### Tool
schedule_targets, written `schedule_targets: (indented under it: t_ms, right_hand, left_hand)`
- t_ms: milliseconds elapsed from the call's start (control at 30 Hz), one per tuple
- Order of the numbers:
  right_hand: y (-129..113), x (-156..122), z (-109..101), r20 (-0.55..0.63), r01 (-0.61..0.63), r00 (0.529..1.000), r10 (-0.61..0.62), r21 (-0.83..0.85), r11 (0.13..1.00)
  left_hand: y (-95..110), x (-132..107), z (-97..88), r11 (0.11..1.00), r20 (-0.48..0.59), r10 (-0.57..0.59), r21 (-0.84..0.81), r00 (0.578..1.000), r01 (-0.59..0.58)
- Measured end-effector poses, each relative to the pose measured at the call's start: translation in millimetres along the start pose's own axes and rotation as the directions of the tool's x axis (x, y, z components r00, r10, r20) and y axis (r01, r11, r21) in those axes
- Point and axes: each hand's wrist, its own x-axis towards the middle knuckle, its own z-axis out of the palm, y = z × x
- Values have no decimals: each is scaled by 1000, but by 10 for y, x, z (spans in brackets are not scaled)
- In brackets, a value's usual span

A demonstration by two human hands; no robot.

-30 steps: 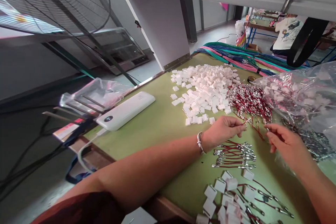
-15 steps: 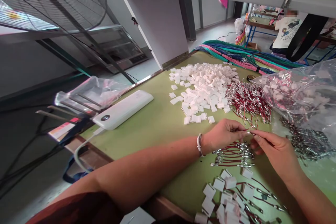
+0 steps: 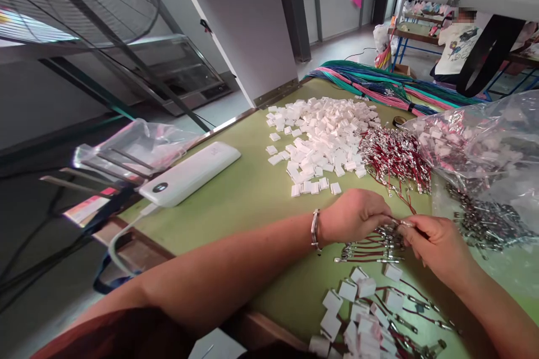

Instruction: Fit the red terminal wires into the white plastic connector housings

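My left hand is closed in a pinch on a short red wire with metal ends. Facing it, my right hand pinches a small shiny metal end piece at the wire's tip; the fingers partly hide it. Both hands hover just above a row of short red wires with metal terminals, lying side by side. Closer to me are white plastic housings, some with wires running out of them. Beyond my hands lies a heap of red wires with metal terminals.
A large pile of white housings covers the back of the green table. A clear plastic bag and dark metal parts lie right. A white power bank sits left, coloured cable bundles behind. A person is farther back.
My fingertips have moved closer together around the wire, and my right hand has shifted slightly left and turned. The whole view has drifted a little. The wires and housings on the table lie as before.
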Motion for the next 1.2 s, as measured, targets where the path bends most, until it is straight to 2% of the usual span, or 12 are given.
schedule_targets:
  t_ms: [67,200,333,400,467,567,633,700,767,933,1100,1200]
  right_hand:
    - [-8,-10,28,9,27,1000,-27,-38,999]
    - [-1,-8,113,-86,117,988,-131,-155,981]
    - [30,-34,193,-93,266,942,-322,-377,887]
    - [30,-58,181,-59,318,925,-377,-425,848]
    - [41,-60,99,-81,331,916,-392,-399,855]
    - [129,15,-109,-222,214,921,-320,-400,891]
    - [219,100,-213,-303,27,929,-213,-518,855]
    - [289,175,-230,-275,-79,952,-132,-641,764]
    - [311,217,-171,-218,-100,972,-93,-730,676]
    - [253,232,-21,-186,-134,982,-32,-803,580]
    - [300,265,-80,-181,-174,982,55,-755,632]
    - [331,258,-112,-195,-160,981,22,-728,667]
  left_hand:
    - [-10,-16,-5,991,42,95,91,995,-98]
    - [-18,-11,-18,985,19,135,107,991,-136]
    - [-23,29,-74,986,-200,162,71,966,-151]
    - [-35,44,-87,996,-339,86,66,937,-68]
    - [-54,52,-76,998,-389,-31,33,921,48]
    - [-82,52,-32,973,-337,-229,-96,913,208]
    - [-92,53,-12,931,-288,-347,-221,893,291]
    - [-92,59,-10,887,-253,-427,-307,868,346]
    - [-88,67,-16,862,-242,-471,-328,848,385]
    - [-90,82,8,867,-234,-460,-328,857,376]
    - [-71,80,4,890,-263,-433,-276,862,363]
    - [-24,73,-29,925,-295,-369,-212,881,316]
